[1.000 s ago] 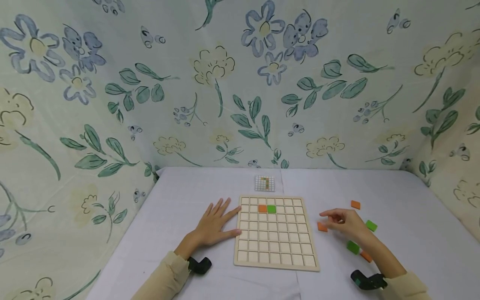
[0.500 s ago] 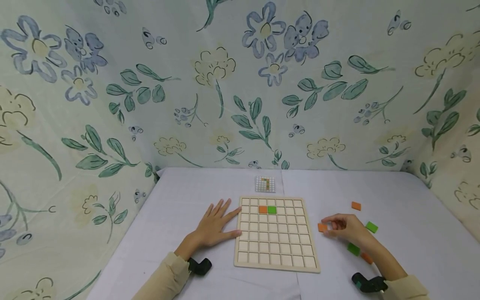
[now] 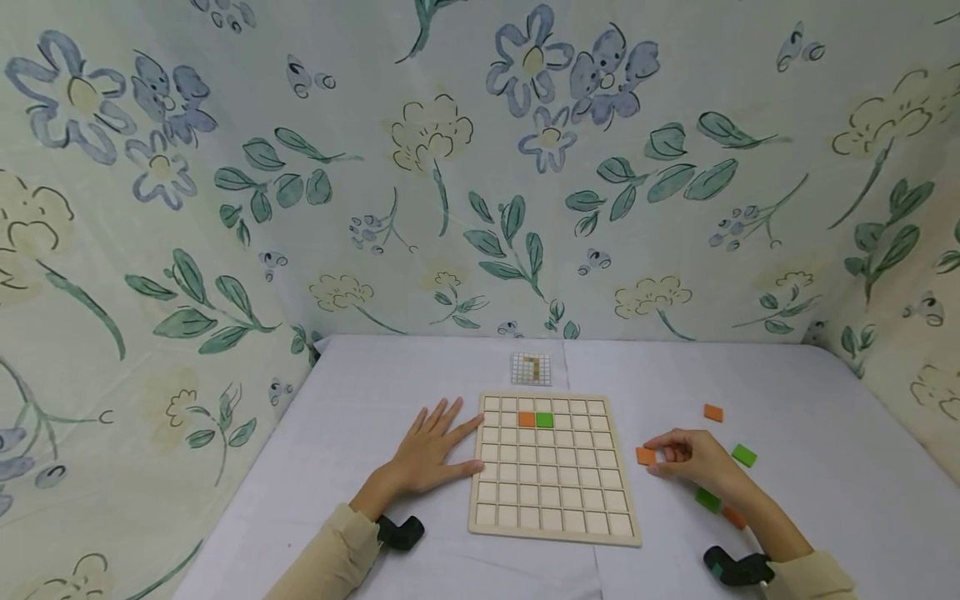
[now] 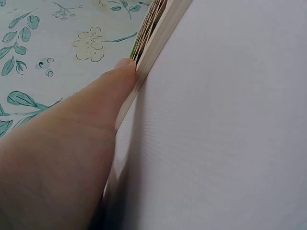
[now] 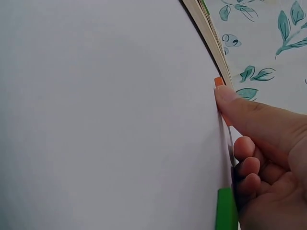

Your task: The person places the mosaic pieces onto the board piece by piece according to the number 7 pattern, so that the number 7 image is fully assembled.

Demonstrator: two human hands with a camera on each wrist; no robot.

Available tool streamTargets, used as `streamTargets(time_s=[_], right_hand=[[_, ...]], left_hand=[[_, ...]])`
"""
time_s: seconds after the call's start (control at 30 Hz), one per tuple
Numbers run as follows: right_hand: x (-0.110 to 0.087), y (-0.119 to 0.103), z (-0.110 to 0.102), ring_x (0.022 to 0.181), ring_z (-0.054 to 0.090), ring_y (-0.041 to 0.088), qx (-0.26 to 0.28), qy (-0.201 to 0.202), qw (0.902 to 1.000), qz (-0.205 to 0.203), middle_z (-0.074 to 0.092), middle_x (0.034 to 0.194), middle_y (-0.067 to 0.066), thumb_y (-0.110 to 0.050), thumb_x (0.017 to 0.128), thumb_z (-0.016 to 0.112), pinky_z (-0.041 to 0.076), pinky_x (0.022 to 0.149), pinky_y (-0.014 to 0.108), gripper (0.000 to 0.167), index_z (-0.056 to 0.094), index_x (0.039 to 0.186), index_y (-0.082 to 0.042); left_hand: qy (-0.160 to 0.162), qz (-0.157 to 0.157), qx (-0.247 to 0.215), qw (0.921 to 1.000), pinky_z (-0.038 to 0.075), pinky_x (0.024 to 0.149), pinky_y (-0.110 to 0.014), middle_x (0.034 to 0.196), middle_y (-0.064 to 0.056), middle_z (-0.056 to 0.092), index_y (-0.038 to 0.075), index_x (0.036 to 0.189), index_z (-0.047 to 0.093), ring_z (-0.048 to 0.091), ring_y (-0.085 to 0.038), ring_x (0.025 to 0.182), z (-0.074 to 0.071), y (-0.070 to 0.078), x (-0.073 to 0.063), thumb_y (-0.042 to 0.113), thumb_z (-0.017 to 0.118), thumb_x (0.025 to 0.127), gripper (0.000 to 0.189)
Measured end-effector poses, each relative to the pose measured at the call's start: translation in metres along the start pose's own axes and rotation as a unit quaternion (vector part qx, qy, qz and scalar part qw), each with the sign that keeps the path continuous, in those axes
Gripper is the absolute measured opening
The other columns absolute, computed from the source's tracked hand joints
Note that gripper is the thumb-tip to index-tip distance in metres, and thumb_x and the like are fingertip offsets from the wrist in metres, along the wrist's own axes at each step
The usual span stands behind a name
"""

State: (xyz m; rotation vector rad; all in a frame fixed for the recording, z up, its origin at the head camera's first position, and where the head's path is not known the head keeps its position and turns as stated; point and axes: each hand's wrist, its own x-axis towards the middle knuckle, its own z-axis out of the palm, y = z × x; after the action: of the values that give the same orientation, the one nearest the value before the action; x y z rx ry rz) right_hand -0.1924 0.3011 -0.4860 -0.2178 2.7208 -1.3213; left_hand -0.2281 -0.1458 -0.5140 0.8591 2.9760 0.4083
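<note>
A square wooden grid board (image 3: 555, 533) lies on the white cloth, with one orange tile (image 3: 527, 419) and one green tile (image 3: 544, 420) side by side in its second row. My left hand (image 3: 427, 450) is spread flat at the board's left side, thumb and index fingertip on its edge; the left wrist view shows the thumb (image 4: 125, 67) at the frame. Right of the board, my right hand (image 3: 693, 457) pinches an orange tile (image 3: 645, 456) between thumb and index finger, low over the cloth. The other right fingers are curled in the right wrist view.
Beyond the board lies a small pattern card (image 3: 531, 368) with a coloured grid. Around the right hand are a loose orange tile (image 3: 713, 412), a green tile (image 3: 744, 454), another green tile (image 3: 708, 499) and an orange tile (image 3: 734, 517) partly behind the forearm. Flowered fabric hangs behind.
The right hand has come down slightly, and its thumb and index finger have closed on the orange tile beside the board. My left hand stays in place.
</note>
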Motion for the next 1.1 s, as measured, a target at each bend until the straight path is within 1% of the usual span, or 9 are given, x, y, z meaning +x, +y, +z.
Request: streamTargets(time_s=[0.1, 0.23, 0.33, 0.47, 0.53, 0.73, 0.9, 1.1], right_hand=[[0.001, 0.000, 0.000, 0.069, 0.043, 0.013, -0.002, 0.000, 1.0000, 0.005, 0.050, 0.078, 0.004, -0.007, 0.079, 0.084, 0.037, 0.055, 0.023, 0.036, 0.071, 0.111, 0.005], [0.004, 0.002, 0.001, 0.069, 0.045, 0.012, -0.007, 0.002, 1.0000, 0.000, 0.051, 0.077, 0.003, -0.008, 0.080, 0.083, 0.038, 0.055, 0.022, 0.032, 0.072, 0.108, 0.005], [0.005, 0.004, 0.001, 0.068, 0.045, 0.011, -0.016, 0.000, 0.9997, -0.019, 0.052, 0.076, 0.002, -0.007, 0.082, 0.081, 0.038, 0.055, 0.022, 0.029, 0.072, 0.107, 0.005], [0.006, 0.005, 0.002, 0.068, 0.045, 0.010, -0.027, 0.000, 0.9991, -0.033, 0.052, 0.077, 0.001, -0.007, 0.083, 0.080, 0.039, 0.055, 0.022, 0.027, 0.071, 0.106, 0.004], [0.006, 0.005, 0.002, 0.069, 0.046, 0.010, -0.032, 0.000, 0.9989, -0.033, 0.052, 0.078, 0.001, -0.007, 0.083, 0.080, 0.039, 0.055, 0.023, 0.027, 0.071, 0.107, 0.004], [0.005, 0.005, 0.002, 0.071, 0.046, 0.013, -0.038, 0.002, 0.9992, -0.015, 0.053, 0.079, 0.002, -0.009, 0.084, 0.080, 0.040, 0.056, 0.023, 0.028, 0.071, 0.108, 0.003], [0.004, -0.002, -0.001, 0.072, 0.047, 0.014, -0.050, 0.019, 0.9984, -0.019, 0.054, 0.079, 0.002, -0.012, 0.085, 0.079, 0.040, 0.056, 0.023, 0.028, 0.071, 0.109, 0.001], [0.008, -0.006, -0.005, 0.070, 0.047, 0.013, -0.064, 0.037, 0.9961, -0.047, 0.051, 0.077, 0.001, -0.011, 0.085, 0.079, 0.039, 0.054, 0.023, 0.025, 0.072, 0.107, 0.000]], left_hand=[[0.000, -0.001, -0.001, 1.0000, 0.001, 0.118, -0.059, 0.166, -0.009, 0.009, 0.034, 0.159, 0.025, 0.001, -0.033, 0.152, 0.000, 0.000, 0.000, 0.078, 0.038, 0.091, 0.081], [0.000, -0.001, 0.001, 1.0000, 0.000, 0.118, -0.058, 0.167, -0.009, 0.009, 0.035, 0.159, 0.024, 0.001, -0.033, 0.152, 0.000, 0.000, 0.000, 0.078, 0.037, 0.091, 0.082], [0.001, -0.002, 0.003, 1.0000, 0.000, 0.118, -0.058, 0.167, -0.009, 0.009, 0.035, 0.159, 0.024, 0.002, -0.033, 0.152, 0.000, -0.001, 0.001, 0.078, 0.037, 0.091, 0.082], [-0.001, -0.002, 0.004, 1.0000, 0.000, 0.118, -0.058, 0.167, -0.009, 0.008, 0.036, 0.159, 0.024, 0.002, -0.033, 0.152, 0.001, -0.001, 0.001, 0.079, 0.036, 0.091, 0.082], [-0.002, -0.002, 0.004, 1.0000, 0.000, 0.118, -0.058, 0.167, -0.009, 0.008, 0.036, 0.159, 0.023, 0.002, -0.033, 0.152, 0.001, -0.002, 0.001, 0.079, 0.036, 0.091, 0.082], [-0.004, 0.000, 0.004, 1.0000, 0.000, 0.118, -0.058, 0.167, -0.009, 0.008, 0.036, 0.159, 0.023, 0.002, -0.033, 0.152, 0.001, -0.002, 0.001, 0.079, 0.035, 0.091, 0.082], [-0.003, -0.001, 0.005, 1.0000, 0.000, 0.118, -0.058, 0.167, -0.009, 0.009, 0.036, 0.159, 0.023, 0.002, -0.033, 0.152, 0.001, -0.001, 0.001, 0.079, 0.036, 0.091, 0.082], [-0.002, -0.002, 0.004, 1.0000, 0.001, 0.118, -0.058, 0.167, -0.009, 0.009, 0.036, 0.159, 0.023, 0.002, -0.034, 0.152, 0.003, -0.002, 0.001, 0.079, 0.037, 0.091, 0.082]])
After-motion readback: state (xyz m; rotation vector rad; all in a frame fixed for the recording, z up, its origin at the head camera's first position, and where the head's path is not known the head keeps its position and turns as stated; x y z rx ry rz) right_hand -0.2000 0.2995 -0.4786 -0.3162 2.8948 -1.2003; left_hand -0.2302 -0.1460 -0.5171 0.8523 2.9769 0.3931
